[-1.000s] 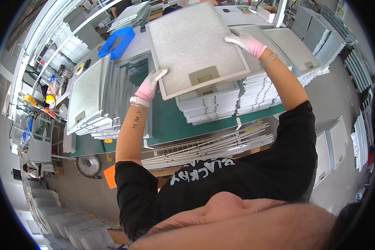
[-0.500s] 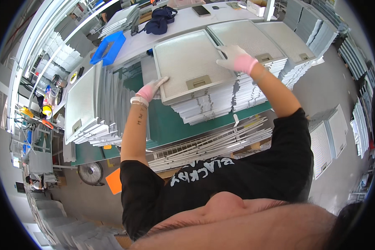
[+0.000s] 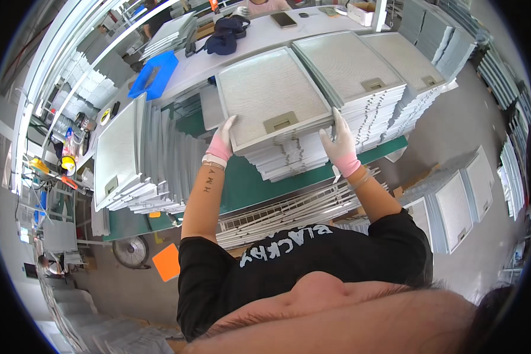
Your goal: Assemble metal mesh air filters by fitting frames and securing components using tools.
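A silver metal-mesh filter panel [image 3: 271, 91] with a beige latch [image 3: 280, 122] lies on top of a stack of similar panels [image 3: 286, 158] in front of me. My left hand [image 3: 222, 141], in a white glove with a pink cuff, rests against the panel's left edge near its front corner, fingers stretched along it. At the front right corner is my right hand [image 3: 340, 144], gloved the same way. Its fingertips touch the right edge and its thumb stands apart. Part of the left hand's fingers is hidden by the panel edge.
More panel stacks [image 3: 351, 65] stand close on the right. Leaning panels [image 3: 121, 147] fill the left of the green table [image 3: 242, 183]. Behind are a blue bin [image 3: 154, 74], a dark cap [image 3: 224, 38] and a phone [image 3: 284, 20]. Thin white frames [image 3: 289, 209] lie below the table edge.
My right hand has come from the panel's far right side down to its front right corner. The left hand has shifted slightly along the left edge, its fingers now pointing up.
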A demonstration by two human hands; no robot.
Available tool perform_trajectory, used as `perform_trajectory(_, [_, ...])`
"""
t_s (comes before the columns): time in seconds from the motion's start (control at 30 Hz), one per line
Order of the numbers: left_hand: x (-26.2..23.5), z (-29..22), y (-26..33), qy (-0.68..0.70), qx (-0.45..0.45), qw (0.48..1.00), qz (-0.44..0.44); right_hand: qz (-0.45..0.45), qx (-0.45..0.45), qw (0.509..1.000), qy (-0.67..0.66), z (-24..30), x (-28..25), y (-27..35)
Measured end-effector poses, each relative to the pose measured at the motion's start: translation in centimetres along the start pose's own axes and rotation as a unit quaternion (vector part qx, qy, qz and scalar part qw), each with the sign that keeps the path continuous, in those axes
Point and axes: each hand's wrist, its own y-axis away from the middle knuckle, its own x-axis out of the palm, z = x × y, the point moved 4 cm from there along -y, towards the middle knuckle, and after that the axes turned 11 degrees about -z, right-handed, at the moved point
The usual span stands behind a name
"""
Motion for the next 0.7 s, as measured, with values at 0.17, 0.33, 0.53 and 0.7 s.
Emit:
perform_trajectory(0.17, [-0.2,-0.2,-0.1,-0.012,0.02,1.0,0.009,0.0,-0.008,1.0,0.013,-0.1,0.0,-0.1])
perform_trajectory(0.33, [0.4,-0.3,-2.9,-0.072,0.155,0.985,0.028,-0.037,-0.045,0.998,0.04,-1.0,0.6,0.8])
perform_trajectory(0.53, [-1.5,-2.0,-5.6,-0.379,0.244,0.892,-0.041,-0.005,-0.052,0.998,0.039,-0.5,1.4,0.8])
perform_trajectory(0.7, [-2.6,-2.9,-1.5,-0.29,0.346,0.876,-0.168,-0.022,-0.06,0.998,-0.003,0.1,1.8,1.6])
